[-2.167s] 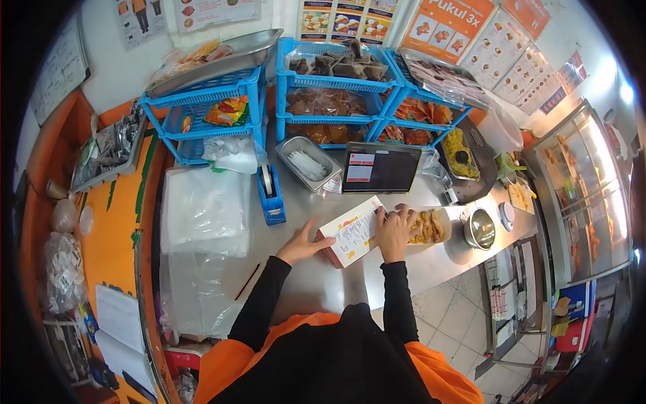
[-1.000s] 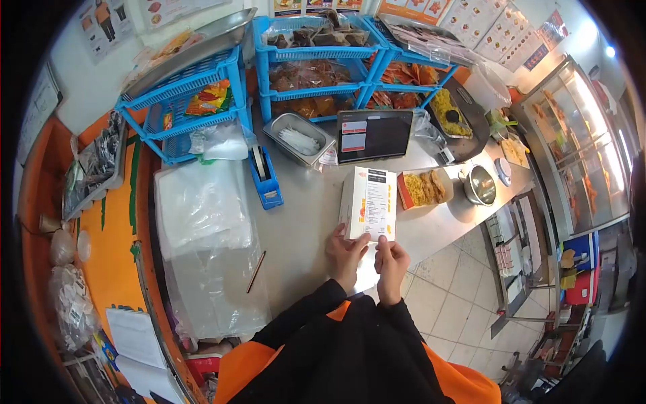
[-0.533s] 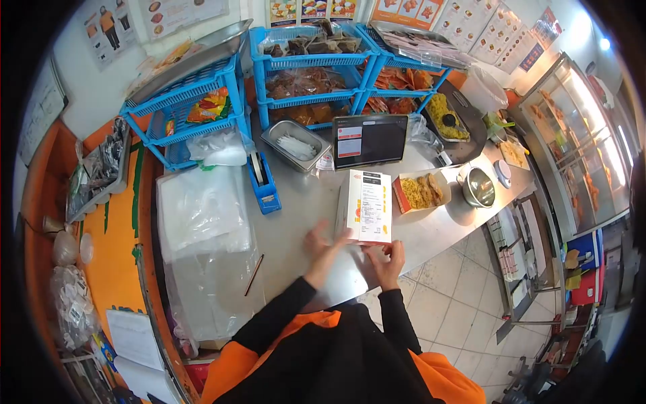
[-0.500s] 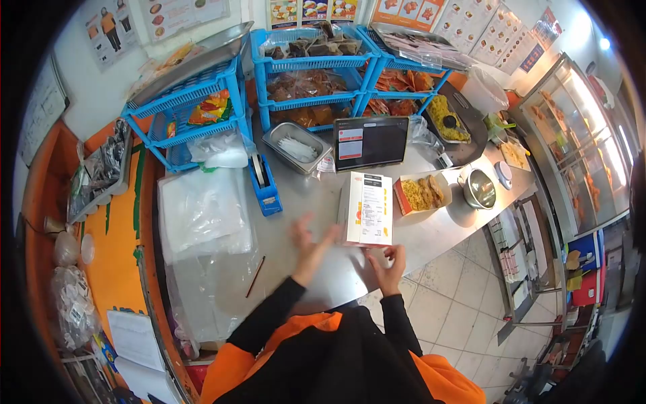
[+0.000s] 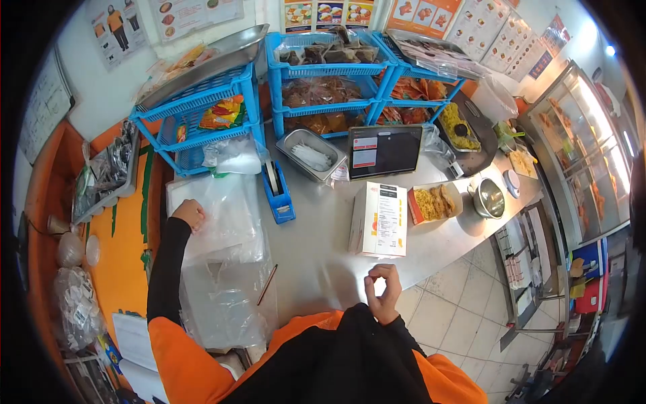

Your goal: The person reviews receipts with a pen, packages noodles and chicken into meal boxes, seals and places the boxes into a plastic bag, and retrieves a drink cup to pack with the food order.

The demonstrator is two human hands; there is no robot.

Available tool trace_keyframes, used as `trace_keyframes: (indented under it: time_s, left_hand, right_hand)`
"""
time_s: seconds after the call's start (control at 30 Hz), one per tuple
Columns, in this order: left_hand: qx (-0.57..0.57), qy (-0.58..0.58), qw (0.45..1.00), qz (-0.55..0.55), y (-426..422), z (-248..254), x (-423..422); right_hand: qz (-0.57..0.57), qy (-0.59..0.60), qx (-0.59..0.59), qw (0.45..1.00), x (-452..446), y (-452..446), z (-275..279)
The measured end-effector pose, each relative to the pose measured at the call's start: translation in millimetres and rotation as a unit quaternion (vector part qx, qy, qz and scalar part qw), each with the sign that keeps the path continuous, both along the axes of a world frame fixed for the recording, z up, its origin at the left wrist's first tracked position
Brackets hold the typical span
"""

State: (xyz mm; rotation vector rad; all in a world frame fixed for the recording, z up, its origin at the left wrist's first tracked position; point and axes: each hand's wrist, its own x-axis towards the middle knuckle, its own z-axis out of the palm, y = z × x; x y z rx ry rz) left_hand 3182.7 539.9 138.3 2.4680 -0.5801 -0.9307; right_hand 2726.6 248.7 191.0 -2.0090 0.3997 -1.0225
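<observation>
My left hand (image 5: pixel 190 215) is on a stack of clear plastic bags (image 5: pixel 232 232), its fingers bent and pinched at the upper left part of the top bag. In front of my body, my right hand (image 5: pixel 383 294) is curled, thumb and forefinger forming a ring, with nothing visible in it. Just beyond it stands a closed white carton (image 5: pixel 378 221) with a printed receipt (image 5: pixel 388 220) on its top. To the right of the carton, an open red-and-white box (image 5: pixel 434 203) holds yellow rice and pieces of browned meat.
A blue tape dispenser (image 5: pixel 278 195), a metal pan of white plastic cutlery (image 5: pixel 311 153) and a tablet (image 5: pixel 383 149) line the back. Blue racks (image 5: pixel 326 71) stand behind. A steel bowl (image 5: pixel 489 198) is at right; a brown stick (image 5: pixel 267 284) lies near the bags.
My left hand has swung left from beside the carton onto the plastic bags. My right hand has drawn back from the carton's near edge and curled its fingers. The view has shifted slightly.
</observation>
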Motion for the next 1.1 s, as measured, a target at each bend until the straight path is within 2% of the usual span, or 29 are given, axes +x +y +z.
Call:
trace_keyframes:
  time_s: [0.03, 0.17, 0.2, 0.23, 0.3, 0.33, 0.37, 0.43, 0.53, 0.67, 0.73, 0.8, 0.83, 0.9, 0.93, 1.0, 1.03, 1.07, 1.1]
  left_hand:
    - [-0.027, 0.112, 0.992, 0.047, 2, 1, 12]
    - [0.017, 0.173, 0.978, 0.119, 1, 12, 21]
    - [0.093, 0.061, 0.992, -0.059, -4, 24, 12]
    - [0.166, -0.054, 0.957, -0.231, -7, 34, 3]
    - [0.183, -0.245, 0.918, -0.252, -6, 16, -14]
    - [0.159, -0.400, 0.885, -0.179, -10, 7, -34]
    - [0.136, -0.456, 0.857, -0.197, -6, -11, -25]
    - [0.081, -0.495, 0.835, -0.225, -1, -13, -20]
    - [0.129, -0.476, 0.844, -0.212, 5, -2, -25]
    - [0.076, -0.522, 0.820, -0.223, 8, 61, -23]
    - [0.009, -0.594, 0.801, -0.079, -2, 86, -15]
    - [-0.223, -0.593, 0.771, 0.061, -19, 122, -19]
    - [-0.225, -0.593, 0.771, 0.060, -26, 144, -22]
    - [-0.347, -0.476, 0.789, 0.174, -42, 187, -33]
    - [-0.349, -0.475, 0.789, 0.173, -49, 206, -43]
    - [-0.361, -0.354, 0.862, 0.038, -65, 239, -68]
    - [-0.350, -0.272, 0.895, -0.057, -76, 251, -88]
    - [-0.332, -0.186, 0.912, -0.151, -82, 257, -105]
    - [-0.335, -0.185, 0.911, -0.155, -83, 254, -110]
  right_hand:
    - [0.017, -0.008, -0.011, 1.000, 10, 3, 5]
    - [0.057, -0.024, 0.000, 0.998, 42, 17, 11]
    - [0.072, -0.019, -0.004, 0.997, 49, 21, 9]
    - [0.090, -0.015, -0.006, 0.996, 56, 24, 8]
    - [0.119, -0.011, -0.004, 0.993, 66, 29, 8]
    - [0.143, -0.004, -0.005, 0.990, 70, 32, 7]
    - [0.158, 0.003, -0.002, 0.988, 73, 34, 5]
    - [0.182, 0.009, -0.001, 0.983, 78, 37, 4]
    - [0.201, 0.016, -0.010, 0.979, 83, 40, 8]
    - [0.206, 0.037, -0.005, 0.978, 94, 40, 18]
    - [0.220, 0.016, -0.015, 0.975, 109, 40, 25]
    - [0.220, 0.004, -0.033, 0.975, 128, 39, 42]
    - [0.211, -0.009, -0.045, 0.976, 138, 38, 50]
    - [0.193, -0.031, -0.084, 0.977, 159, 37, 72]
    - [0.182, -0.041, -0.111, 0.976, 170, 38, 87]
    - [0.112, -0.115, -0.088, 0.983, 197, 56, 136]
    - [0.108, -0.116, -0.089, 0.983, 206, 56, 140]
    - [0.145, -0.116, -0.112, 0.976, 212, 55, 142]
    - [0.182, -0.116, -0.136, 0.967, 213, 53, 144]
